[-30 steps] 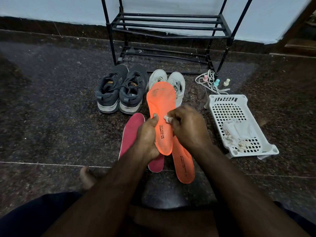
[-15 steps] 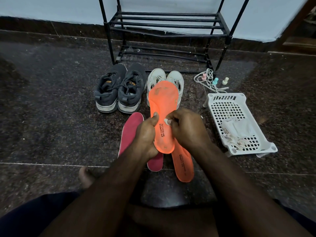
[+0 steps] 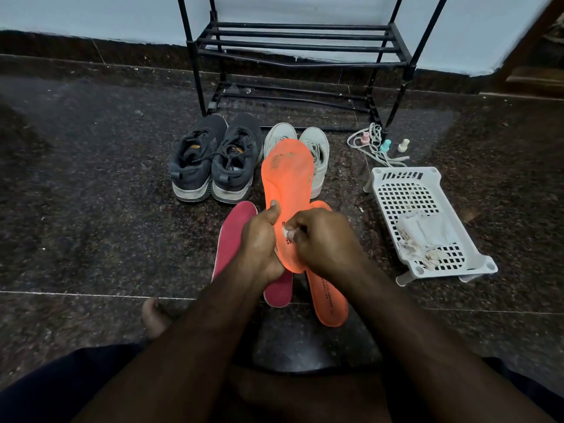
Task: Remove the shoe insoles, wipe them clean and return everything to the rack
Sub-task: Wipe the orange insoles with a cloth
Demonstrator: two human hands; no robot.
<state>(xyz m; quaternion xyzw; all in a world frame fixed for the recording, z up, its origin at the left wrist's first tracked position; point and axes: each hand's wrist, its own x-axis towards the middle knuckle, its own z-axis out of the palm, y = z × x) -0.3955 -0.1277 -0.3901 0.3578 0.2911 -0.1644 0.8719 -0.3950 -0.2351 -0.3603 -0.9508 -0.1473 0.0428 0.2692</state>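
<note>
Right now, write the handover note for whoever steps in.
Left hand grips the held orange insole. Right hand pinches a small white wipe against it.
Second orange insole and red insole lie on the floor; dark shoes and white shoes stand before the rack.
Done: three insoles are out.
Left: finish wiping; dirt marks show near the held insole's toe. Then refit and rack everything.

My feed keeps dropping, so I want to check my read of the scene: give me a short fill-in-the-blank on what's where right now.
1. The left hand holds up an ____ insole.
2. The right hand pinches a small white ____ against it.
3. The pink insole lies on the ____.
4. The dark shoes stand to the ____ of the white shoes.

Missing words: orange; wipe; floor; left
</note>
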